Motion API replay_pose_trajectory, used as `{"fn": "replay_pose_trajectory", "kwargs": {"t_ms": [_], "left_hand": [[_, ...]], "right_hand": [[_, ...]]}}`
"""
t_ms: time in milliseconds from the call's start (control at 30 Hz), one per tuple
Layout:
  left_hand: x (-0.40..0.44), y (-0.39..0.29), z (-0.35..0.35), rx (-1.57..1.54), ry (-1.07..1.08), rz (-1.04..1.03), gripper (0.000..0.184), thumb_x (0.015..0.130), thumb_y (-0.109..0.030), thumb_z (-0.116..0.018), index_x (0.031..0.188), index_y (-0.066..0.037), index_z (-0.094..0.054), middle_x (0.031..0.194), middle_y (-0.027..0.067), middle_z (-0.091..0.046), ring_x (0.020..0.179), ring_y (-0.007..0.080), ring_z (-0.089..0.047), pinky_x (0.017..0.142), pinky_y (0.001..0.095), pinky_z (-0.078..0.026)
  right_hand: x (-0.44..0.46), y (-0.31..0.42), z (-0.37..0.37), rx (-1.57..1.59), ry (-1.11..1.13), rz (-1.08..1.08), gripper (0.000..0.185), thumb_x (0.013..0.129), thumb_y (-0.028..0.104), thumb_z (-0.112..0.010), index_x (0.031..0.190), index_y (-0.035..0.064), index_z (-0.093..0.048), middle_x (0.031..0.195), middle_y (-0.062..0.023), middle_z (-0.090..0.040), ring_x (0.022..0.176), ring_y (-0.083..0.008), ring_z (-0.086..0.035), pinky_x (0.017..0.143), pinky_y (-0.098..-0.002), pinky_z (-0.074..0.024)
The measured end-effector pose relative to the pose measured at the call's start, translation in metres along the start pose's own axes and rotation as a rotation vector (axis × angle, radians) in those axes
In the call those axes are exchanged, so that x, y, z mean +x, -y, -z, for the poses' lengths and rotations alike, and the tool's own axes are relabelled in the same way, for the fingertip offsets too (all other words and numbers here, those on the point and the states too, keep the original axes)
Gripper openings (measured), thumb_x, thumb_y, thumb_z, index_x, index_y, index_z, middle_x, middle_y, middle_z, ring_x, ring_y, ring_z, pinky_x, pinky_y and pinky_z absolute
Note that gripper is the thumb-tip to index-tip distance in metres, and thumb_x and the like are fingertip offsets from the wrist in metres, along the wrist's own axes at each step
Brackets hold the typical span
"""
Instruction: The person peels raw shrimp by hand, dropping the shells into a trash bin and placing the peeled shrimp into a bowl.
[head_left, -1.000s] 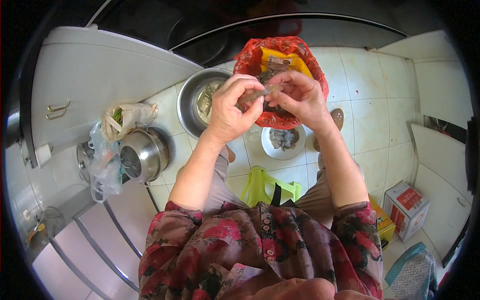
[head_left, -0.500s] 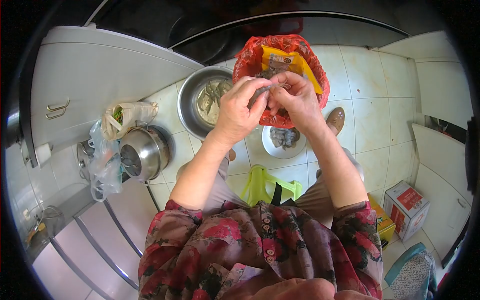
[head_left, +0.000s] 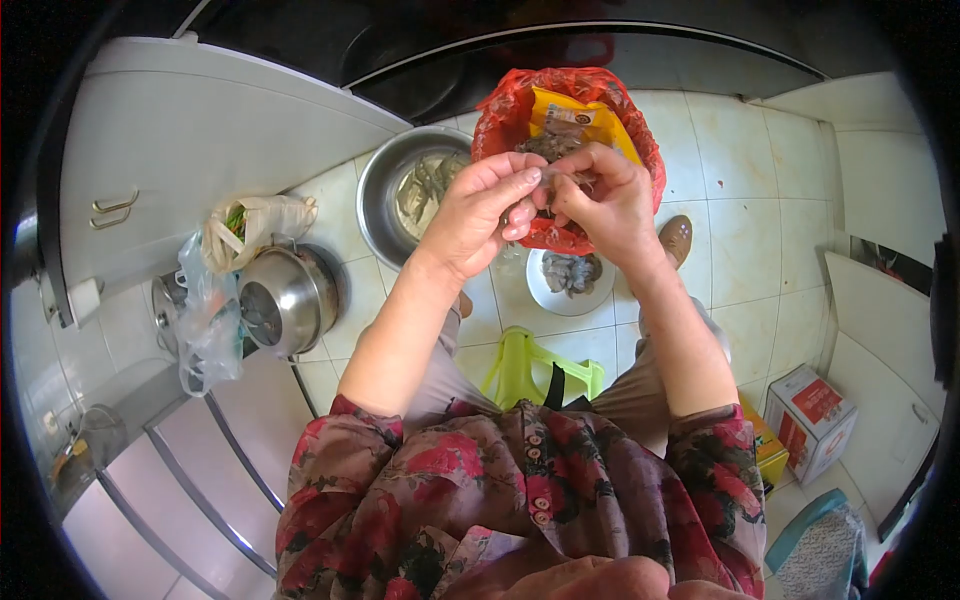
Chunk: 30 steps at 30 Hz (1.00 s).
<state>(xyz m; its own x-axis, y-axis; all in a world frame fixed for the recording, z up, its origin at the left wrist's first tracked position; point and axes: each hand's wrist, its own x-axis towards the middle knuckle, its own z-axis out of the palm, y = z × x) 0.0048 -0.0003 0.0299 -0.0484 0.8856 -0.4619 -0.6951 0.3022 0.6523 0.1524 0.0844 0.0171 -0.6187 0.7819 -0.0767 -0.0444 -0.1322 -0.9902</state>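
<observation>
Over the red bag-lined bin (head_left: 648, 130), my left hand (head_left: 478, 212) and my right hand (head_left: 607, 200) meet fingertip to fingertip. Both are closed in a pinch on a shrimp (head_left: 547, 180), of which only a small translucent part shows between the fingers. Shells and heads (head_left: 545, 148) lie in the bin beside a yellow packet (head_left: 590, 122). Left of it, a metal basin (head_left: 371, 212) holds whole grey shrimp (head_left: 432, 188) in a little liquid. Below my hands, a white plate (head_left: 540, 297) carries a pile of peeled shrimp (head_left: 571, 272).
A green plastic stool (head_left: 515, 365) stands between my legs. On the left are a steel pot (head_left: 300, 300), a clear plastic bag (head_left: 212, 335) and a beige bag with greens (head_left: 270, 225). Boxes (head_left: 812, 425) stand at the right by the cabinets. The dark cabinet front (head_left: 620, 62) closes off the far side.
My left hand has turned, its thumb now lying straight along the top and its lower fingers curled beneath. The shrimp body, visible between my hands before, is now mostly covered by fingers.
</observation>
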Motion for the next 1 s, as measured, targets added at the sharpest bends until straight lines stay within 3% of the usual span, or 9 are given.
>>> {"fn": "replay_pose_trajectory", "kwargs": {"t_ms": [200,400,500,567,800,867,900,967,1000], "left_hand": [[0.0,-0.001,0.005,-0.226,0.08,0.099,0.024,0.094,-0.011,-0.056,0.116,-0.003,-0.054,0.082,0.0036,-0.057,0.058,0.0049,-0.045,0.049,0.0169,-0.035],[-0.004,0.003,-0.012,0.182,-0.013,-0.183,0.028,0.098,-0.018,-0.051,0.119,-0.001,-0.052,0.085,0.0051,-0.06,0.06,0.0079,-0.052,0.049,0.0209,-0.039],[0.0,0.007,-0.004,0.39,-0.027,-0.224,0.029,0.1,-0.023,-0.049,0.118,0.0,-0.053,0.08,0.0046,-0.06,0.057,0.0075,-0.052,0.047,0.0206,-0.039],[-0.001,0.004,-0.002,0.506,-0.031,-0.1,0.025,0.1,-0.024,-0.048,0.11,-0.002,-0.054,0.071,0.0029,-0.057,0.051,0.0061,-0.047,0.044,0.0203,-0.037],[0.001,0.009,-0.006,0.364,-0.077,-0.07,0.021,0.101,-0.026,-0.045,0.096,-0.006,-0.052,0.065,-0.0002,-0.05,0.049,0.0042,-0.04,0.043,0.0195,-0.032],[0.008,0.018,0.003,0.686,-0.152,-0.257,0.026,0.101,-0.028,-0.042,0.093,-0.004,-0.051,0.063,0.0071,-0.055,0.052,0.0173,-0.055,0.048,0.0316,-0.041],[0.008,0.019,0.001,0.686,-0.151,-0.257,0.026,0.101,-0.028,-0.042,0.093,-0.004,-0.051,0.063,0.0071,-0.055,0.052,0.0173,-0.055,0.048,0.0316,-0.041],[0.007,0.023,-0.002,1.098,-0.166,-0.549,0.024,0.1,-0.024,-0.042,0.093,-0.003,-0.05,0.067,0.0181,-0.059,0.061,0.0353,-0.06,0.056,0.0436,-0.045],[0.006,0.021,-0.003,1.097,-0.164,-0.548,0.024,0.1,-0.024,-0.042,0.093,-0.003,-0.05,0.067,0.0181,-0.059,0.061,0.0353,-0.06,0.056,0.0436,-0.045]], "right_hand": [[0.002,-0.002,0.006,0.243,0.04,-0.137,0.006,0.086,0.002,-0.061,0.09,-0.0026,-0.06,0.077,-0.006,-0.065,0.062,-0.0084,-0.061,0.058,-0.0233,-0.0527],[0.01,0.0,0.018,0.421,0.015,-0.201,0.012,0.091,0.011,-0.06,0.093,-0.0008,-0.06,0.076,-0.0064,-0.063,0.063,-0.01,-0.059,0.053,-0.0232,-0.0506],[0.008,0.002,0.018,0.371,0.076,-0.286,0.012,0.091,0.011,-0.06,0.096,-0.0005,-0.06,0.076,-0.006,-0.063,0.062,-0.0104,-0.059,0.053,-0.0233,-0.05],[0.006,0.001,0.014,0.413,0.084,-0.306,0.016,0.091,0.012,-0.061,0.099,-0.0012,-0.06,0.076,-0.006,-0.062,0.062,-0.0105,-0.059,0.051,-0.0233,-0.0492],[0.006,0.0,0.015,0.274,-0.022,-0.22,0.025,0.091,0.018,-0.064,0.104,-0.0032,-0.06,0.072,-0.0029,-0.061,0.054,-0.0078,-0.054,0.047,-0.0201,-0.0434],[0.004,0.001,0.015,-0.033,0.081,-0.303,0.024,0.091,0.021,-0.065,0.099,-0.0017,-0.061,0.068,0.0004,-0.059,0.052,-0.0047,-0.05,0.046,-0.0192,-0.0389],[0.002,0.002,0.013,0.042,0.16,-0.308,0.024,0.091,0.023,-0.064,0.09,-0.0005,-0.061,0.063,0.0027,-0.055,0.055,-0.0023,-0.046,0.045,-0.0206,-0.0357],[0.002,-0.001,0.014,-0.047,0.181,-0.287,0.025,0.091,0.023,-0.064,0.086,-0.0006,-0.059,0.063,0.0029,-0.054,0.056,-0.0024,-0.046,0.045,-0.0217,-0.0356],[0.002,-0.002,0.014,-0.137,0.205,-0.266,0.027,0.09,0.024,-0.063,0.081,-0.0007,-0.058,0.062,0.0031,-0.053,0.057,-0.0024,-0.045,0.046,-0.0229,-0.0354]]}}
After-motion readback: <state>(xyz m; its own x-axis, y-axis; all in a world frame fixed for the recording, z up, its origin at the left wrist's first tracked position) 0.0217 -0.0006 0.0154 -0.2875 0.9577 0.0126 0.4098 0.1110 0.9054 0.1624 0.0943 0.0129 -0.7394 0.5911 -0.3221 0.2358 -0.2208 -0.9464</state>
